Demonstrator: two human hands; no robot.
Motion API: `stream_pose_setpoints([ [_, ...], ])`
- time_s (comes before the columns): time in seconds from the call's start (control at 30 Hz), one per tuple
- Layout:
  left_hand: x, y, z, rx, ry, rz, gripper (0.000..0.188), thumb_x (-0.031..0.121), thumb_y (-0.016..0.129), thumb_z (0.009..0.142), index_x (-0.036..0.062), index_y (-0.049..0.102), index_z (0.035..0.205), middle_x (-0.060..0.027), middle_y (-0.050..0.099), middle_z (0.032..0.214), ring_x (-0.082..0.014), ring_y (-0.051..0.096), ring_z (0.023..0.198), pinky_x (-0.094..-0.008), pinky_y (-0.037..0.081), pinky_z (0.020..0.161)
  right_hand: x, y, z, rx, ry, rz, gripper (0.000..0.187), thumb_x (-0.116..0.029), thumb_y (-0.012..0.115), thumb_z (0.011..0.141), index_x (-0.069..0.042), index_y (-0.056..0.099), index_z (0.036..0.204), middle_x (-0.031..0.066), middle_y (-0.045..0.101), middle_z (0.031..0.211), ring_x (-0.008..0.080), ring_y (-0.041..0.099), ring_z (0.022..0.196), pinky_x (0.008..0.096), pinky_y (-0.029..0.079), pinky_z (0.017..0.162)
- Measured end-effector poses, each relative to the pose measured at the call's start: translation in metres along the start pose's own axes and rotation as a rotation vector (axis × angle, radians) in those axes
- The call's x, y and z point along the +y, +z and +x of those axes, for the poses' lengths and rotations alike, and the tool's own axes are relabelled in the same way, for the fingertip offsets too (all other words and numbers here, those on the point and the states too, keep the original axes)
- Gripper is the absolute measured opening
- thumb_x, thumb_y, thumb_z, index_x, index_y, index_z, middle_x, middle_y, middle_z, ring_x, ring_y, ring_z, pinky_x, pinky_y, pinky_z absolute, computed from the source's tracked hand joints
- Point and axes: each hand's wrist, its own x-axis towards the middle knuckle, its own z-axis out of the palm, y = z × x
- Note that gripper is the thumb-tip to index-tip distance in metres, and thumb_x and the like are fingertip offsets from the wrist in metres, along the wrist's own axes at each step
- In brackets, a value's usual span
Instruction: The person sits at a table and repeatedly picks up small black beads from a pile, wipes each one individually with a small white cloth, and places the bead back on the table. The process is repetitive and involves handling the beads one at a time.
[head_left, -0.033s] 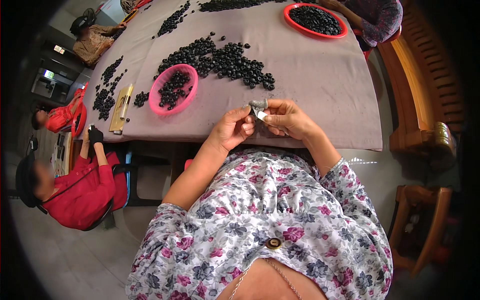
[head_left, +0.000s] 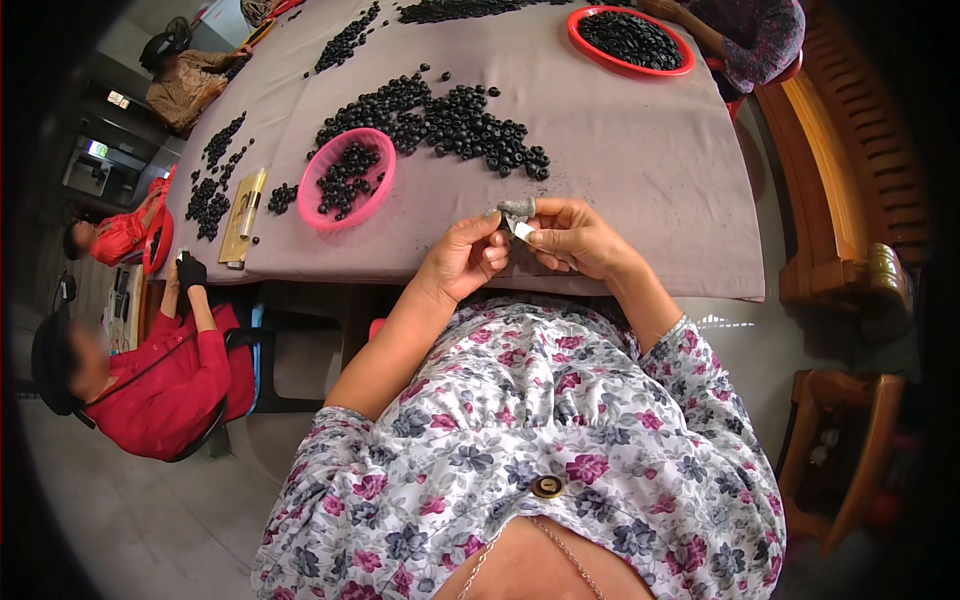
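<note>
Both my hands meet just over the table's near edge. The fingers of my left hand (head_left: 465,258) are closed in a pinch at something small and dark, mostly hidden between the fingertips. My right hand (head_left: 588,240) grips a small tool with a white flat part (head_left: 523,231) between thumb and fingers; its exact kind is not clear. A grey wrap (head_left: 517,208) covers its index finger. Beyond my hands lies a heap of round black beads with holes (head_left: 470,118). Left of that heap, a pink plastic basket (head_left: 384,196) contains more of these beads.
A mauve cloth covers the table (head_left: 620,150). A red basin (head_left: 655,72) of black pieces stands at the far right. A gold flat packet (head_left: 242,215) lies left. A person in red (head_left: 160,390) sits left, others farther off. A wooden bench (head_left: 815,170) stands right.
</note>
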Motion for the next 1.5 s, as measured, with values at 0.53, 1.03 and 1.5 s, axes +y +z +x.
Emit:
stream_pose_setpoints([
  [0.53,-0.0001,-0.0021,-0.0006,-0.026,-0.005,0.014,0.017,0.019,0.062,0.092,0.0024,0.062,0.094,-0.0011,0.057,0.073,-0.0083,0.049,0.057,-0.0233,0.042,0.054,-0.0004,0.0003,0.0000,0.014,0.007,0.005,0.037,-0.006,0.062,0.089,0.003,0.055,0.125,0.0022,0.062,0.079,0.0065,0.051,0.054,0.0183,0.036,0.042],
  [1.03,0.0007,-0.0044,-0.0018,-0.060,-0.026,0.021,0.017,0.020,0.061,0.093,0.0034,0.062,0.095,-0.0006,0.058,0.073,-0.0083,0.050,0.057,-0.0238,0.041,0.054,0.0015,-0.0028,0.0008,-0.003,0.016,0.016,0.039,-0.005,0.063,0.089,0.003,0.055,0.126,0.0017,0.062,0.078,0.0066,0.051,0.054,0.0183,0.036,0.041],
  [1.5,0.0017,-0.0039,-0.0021,-0.068,-0.035,0.028,0.017,0.021,0.062,0.092,0.0035,0.062,0.094,-0.0009,0.058,0.073,-0.0082,0.050,0.056,-0.0239,0.041,0.054,0.0020,-0.0039,0.0008,-0.015,0.013,0.019,0.040,-0.005,0.064,0.088,0.003,0.055,0.126,0.0028,0.063,0.079,0.0069,0.052,0.054,0.0187,0.036,0.041],
])
